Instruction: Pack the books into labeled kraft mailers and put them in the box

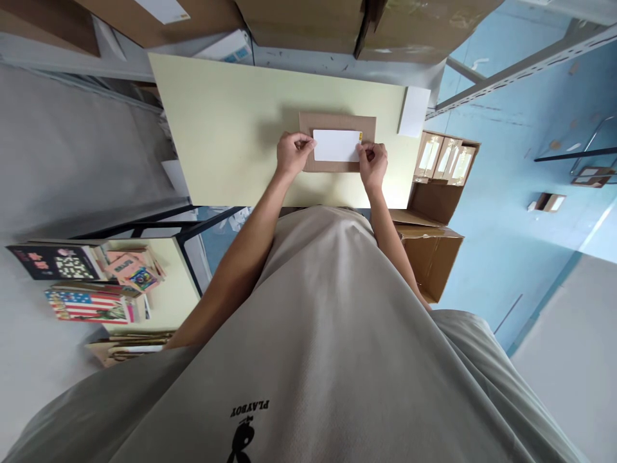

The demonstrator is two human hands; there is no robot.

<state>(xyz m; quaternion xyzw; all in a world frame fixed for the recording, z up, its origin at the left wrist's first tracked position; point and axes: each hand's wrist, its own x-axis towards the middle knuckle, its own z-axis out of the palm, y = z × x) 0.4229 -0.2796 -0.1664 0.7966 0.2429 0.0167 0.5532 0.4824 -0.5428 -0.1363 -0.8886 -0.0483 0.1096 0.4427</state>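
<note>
So both arms are stretched straight out from the body over a pale yellow-green table [226, 128], elbows wide and forearms angling inward so the hands meet near the middle of the tabletop. The left hand [292, 153] has its fingers curled, thumb and fingertips pinching the left short edge of a white label [336, 145]. The right hand [373, 162] mirrors it, pinching the right short edge, right by a tiny yellow mark at the label's top corner. Both wrists look pretty level, knuckles up.

The label lies flat on a brown cardboard envelope [337, 122], roughly centred on it, with brown showing all round. The envelope lies flat on the table, toward the far right part of it. Can't really tell whether the label is stuck down or just resting there.

Other stuff: a white sheet [413, 110] sits at the table's far right corner, overhanging the edge. Beside the table on the right there's an open cardboard box [446, 161] with packets standing in it. Down on the left a lower surface has a stack of printed books [87, 283], one with a flag cover. Big cartons [308, 22] sit past the far edge of the table.
</note>
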